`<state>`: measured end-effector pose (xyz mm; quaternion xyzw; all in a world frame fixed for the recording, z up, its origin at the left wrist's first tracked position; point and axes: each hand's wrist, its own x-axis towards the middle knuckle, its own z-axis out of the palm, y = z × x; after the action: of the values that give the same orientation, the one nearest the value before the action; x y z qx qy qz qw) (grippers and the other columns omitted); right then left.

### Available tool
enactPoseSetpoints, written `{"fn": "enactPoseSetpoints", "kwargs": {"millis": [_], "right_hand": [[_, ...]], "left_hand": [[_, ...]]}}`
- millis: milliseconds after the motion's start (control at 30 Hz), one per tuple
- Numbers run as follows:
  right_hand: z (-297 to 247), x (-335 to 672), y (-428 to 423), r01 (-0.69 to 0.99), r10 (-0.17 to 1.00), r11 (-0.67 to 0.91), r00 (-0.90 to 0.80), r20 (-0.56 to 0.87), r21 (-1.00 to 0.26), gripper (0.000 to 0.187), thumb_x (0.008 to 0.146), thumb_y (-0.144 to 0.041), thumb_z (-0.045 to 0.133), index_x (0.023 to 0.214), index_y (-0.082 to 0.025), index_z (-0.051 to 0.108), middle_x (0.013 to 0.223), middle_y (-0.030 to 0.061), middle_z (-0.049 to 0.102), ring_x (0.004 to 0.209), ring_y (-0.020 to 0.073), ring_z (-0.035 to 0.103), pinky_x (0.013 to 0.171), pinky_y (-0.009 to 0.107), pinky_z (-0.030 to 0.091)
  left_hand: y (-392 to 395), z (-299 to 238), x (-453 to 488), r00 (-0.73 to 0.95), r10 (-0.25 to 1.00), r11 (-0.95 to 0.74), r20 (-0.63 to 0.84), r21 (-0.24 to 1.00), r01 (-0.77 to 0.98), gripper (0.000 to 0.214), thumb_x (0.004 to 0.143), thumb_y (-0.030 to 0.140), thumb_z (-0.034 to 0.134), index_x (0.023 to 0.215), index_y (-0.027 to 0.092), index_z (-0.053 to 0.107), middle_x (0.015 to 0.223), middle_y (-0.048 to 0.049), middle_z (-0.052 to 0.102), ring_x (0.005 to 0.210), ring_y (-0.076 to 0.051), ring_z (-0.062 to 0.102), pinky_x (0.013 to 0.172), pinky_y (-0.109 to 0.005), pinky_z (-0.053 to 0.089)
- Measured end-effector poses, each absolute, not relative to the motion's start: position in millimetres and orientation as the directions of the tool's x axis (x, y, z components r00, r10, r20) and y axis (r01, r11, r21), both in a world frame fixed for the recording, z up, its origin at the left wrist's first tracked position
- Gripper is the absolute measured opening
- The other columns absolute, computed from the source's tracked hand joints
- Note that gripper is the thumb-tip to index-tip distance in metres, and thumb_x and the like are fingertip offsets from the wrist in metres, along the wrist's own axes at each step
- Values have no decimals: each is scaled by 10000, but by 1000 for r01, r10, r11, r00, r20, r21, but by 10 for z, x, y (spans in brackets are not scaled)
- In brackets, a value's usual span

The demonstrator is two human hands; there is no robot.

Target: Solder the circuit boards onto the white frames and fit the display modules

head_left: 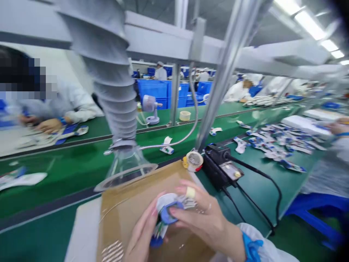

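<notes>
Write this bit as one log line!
left hand: touching blue-and-white part | right hand: gripping it | under: brown board | nearby: black box

One camera, worn on the person's head, looks forward and down onto the bench (21, 240), with the person's fingers (145, 222) close below it at the lower middle of the view. The ribbed duct (111, 69) looms near on the left. The wide view reaches over to distant blue bins (152, 89) and, upper right, ceiling lights (309, 23).
</notes>
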<state>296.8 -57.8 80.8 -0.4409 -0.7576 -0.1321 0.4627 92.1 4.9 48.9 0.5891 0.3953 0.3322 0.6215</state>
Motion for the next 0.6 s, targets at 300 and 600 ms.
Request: {"fn": "enactPoseSetpoints", "kwargs": {"millis": [300,600], "right_hand": [[791,2926,-551,747,651,594,-228,724,-299,374,968,-51,619,1307,-198,678,1623,123,400,1518,255,424,1218,451,467],[638,2859,-594,724,705,590,-245,666,-358,467,982,-84,614,1403,-287,628,1603,89,433,1518,278,432,1195,472,499]], "left_hand": [[-92,661,940,556,825,216,-100,966,-146,575,1038,637,486,1428,245,645,1348,-120,697,933,-206,717,594,-202,551],[-126,690,923,495,860,-137,122,991,-7,340,1008,476,638,1206,217,736,1156,-69,774,919,-188,738,776,-232,602]]}}
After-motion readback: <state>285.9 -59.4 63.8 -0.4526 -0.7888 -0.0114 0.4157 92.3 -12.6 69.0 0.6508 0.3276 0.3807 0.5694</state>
